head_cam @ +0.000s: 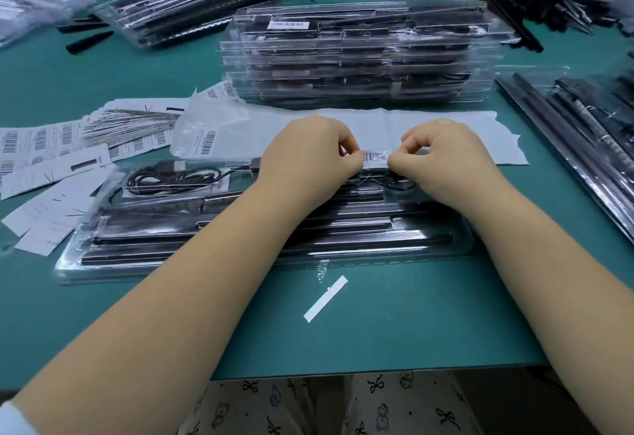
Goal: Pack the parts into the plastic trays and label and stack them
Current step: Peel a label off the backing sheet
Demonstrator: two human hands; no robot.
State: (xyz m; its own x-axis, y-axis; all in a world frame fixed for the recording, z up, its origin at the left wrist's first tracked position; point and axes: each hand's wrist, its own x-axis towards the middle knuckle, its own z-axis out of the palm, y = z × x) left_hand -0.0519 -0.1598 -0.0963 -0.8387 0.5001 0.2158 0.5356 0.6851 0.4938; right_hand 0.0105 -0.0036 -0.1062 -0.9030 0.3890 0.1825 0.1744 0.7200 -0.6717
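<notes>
Over the clear plastic tray (240,249) of black parts, left hand (305,156) and right hand (442,160) pinch a small white barcode label (376,157) by its ends; flimsy and sticky, probably, so ends suit.

2 hands (308,153), 1 label (375,157).

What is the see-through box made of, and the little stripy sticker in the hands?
The tray looks like thin clear plastic: shiny glare, dark parts visible through it. The barcode label, pinched by the left hand and right hand, seems matte white paper, probably sticky-backed.
</notes>
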